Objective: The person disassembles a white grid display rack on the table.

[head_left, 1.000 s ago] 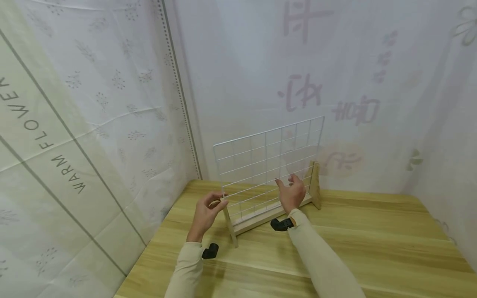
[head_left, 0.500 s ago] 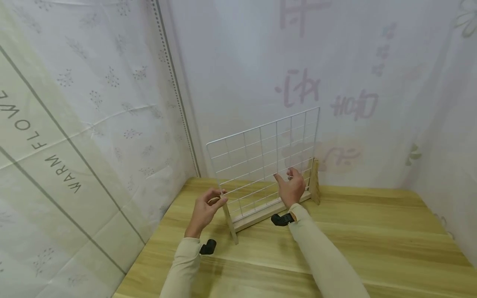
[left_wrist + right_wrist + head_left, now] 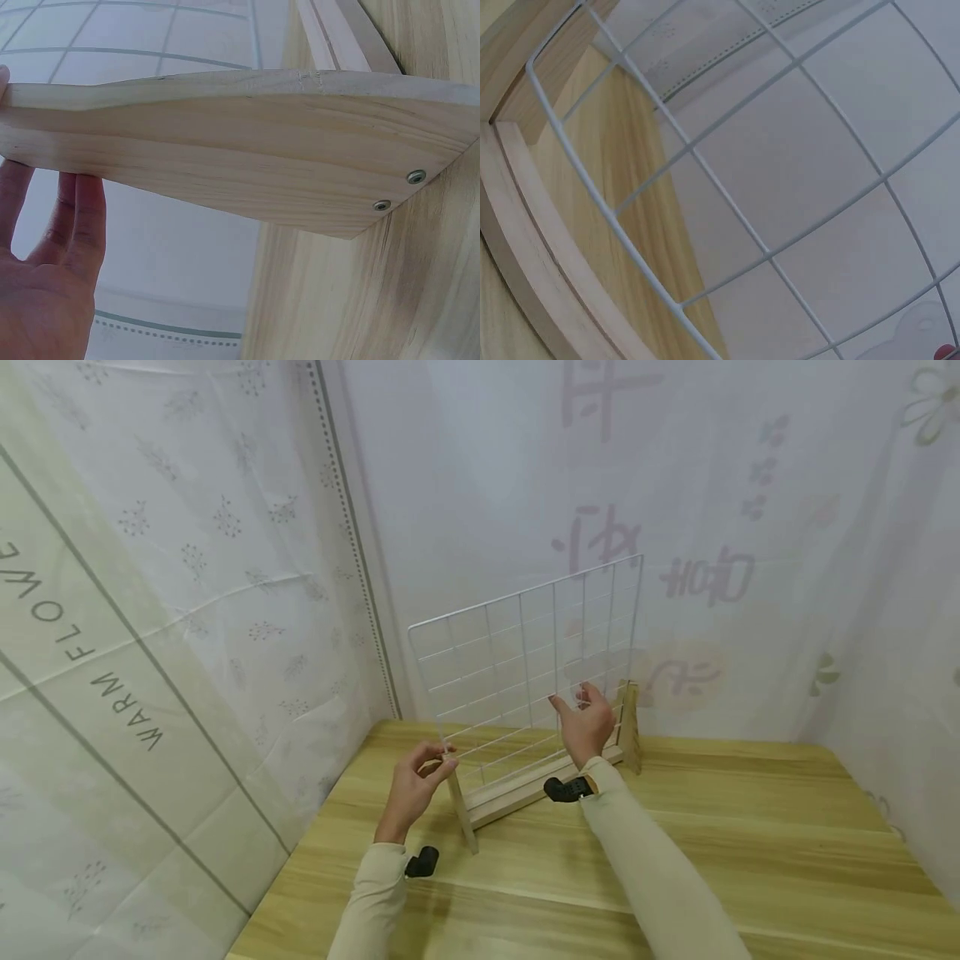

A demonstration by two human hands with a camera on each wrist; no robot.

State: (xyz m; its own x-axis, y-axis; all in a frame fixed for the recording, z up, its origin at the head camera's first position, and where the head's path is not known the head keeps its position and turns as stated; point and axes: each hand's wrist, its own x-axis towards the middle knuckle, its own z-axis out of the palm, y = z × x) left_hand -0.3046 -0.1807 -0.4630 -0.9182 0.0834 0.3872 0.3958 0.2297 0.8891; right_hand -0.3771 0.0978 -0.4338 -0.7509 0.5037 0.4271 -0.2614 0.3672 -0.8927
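- The left hand (image 3: 408, 785) gripped the upper end of the wooden stand's left side panel (image 3: 225, 142), its thumb on one edge and its fingers on the opposite edge.
- The right hand (image 3: 587, 727) was clamped on the wire grid (image 3: 525, 660) with bent fingers; its exact hold on the wires could not be told.
- The two hands were well apart, with much of the grid between them.
- The grid stood upright above both hands, its left edge beside the left hand.
- Below the hands, its bottom wire hung clear of the grooved base bar (image 3: 540, 789), at least near the left panel.
- Just beyond the right hand, on its outer side, rose the right side panel (image 3: 632, 727).
- Two screws (image 3: 416, 177) showed low on the left panel, below the left hand.
- The stand rested on the wood-grain table (image 3: 750, 827) under both hands.
- Beyond the hands hung a pale curtain (image 3: 465, 485) with printed characters.
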